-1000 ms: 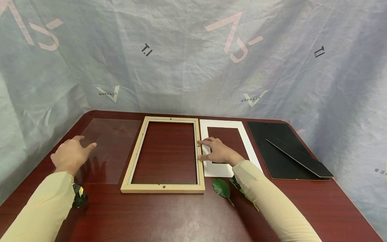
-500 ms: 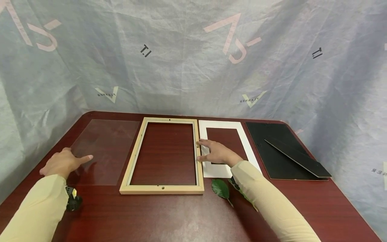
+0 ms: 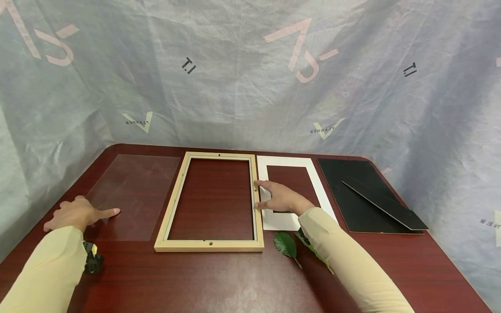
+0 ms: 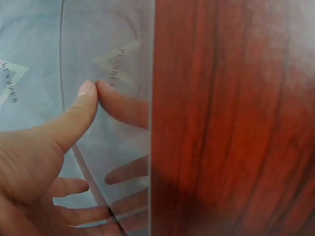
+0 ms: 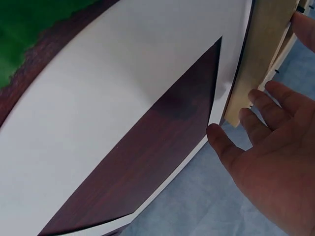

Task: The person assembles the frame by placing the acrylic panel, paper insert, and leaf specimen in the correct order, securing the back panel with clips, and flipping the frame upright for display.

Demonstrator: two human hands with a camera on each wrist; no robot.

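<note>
A clear flat sheet lies on the dark red table, left of a pale wooden picture frame. My left hand is at the sheet's left side, its thumb stretched over the surface. In the left wrist view the thumb tip meets its own reflection in the sheet, and the other fingers spread near the edge. My right hand rests with spread, fairly straight fingers on the frame's right rail. Beneath that hand is a white mat board with a rectangular opening. Neither hand grips anything.
Two green leaves lie in front of the mat board, one leaf whole and the other partly behind the right sleeve. Farther right is a black backing board with its hinged stand raised. A printed grey cloth hangs behind the table.
My left hand has moved left and nearer to me, from above the sheet to its left edge, thumb lowered. My right hand stays on the frame.
</note>
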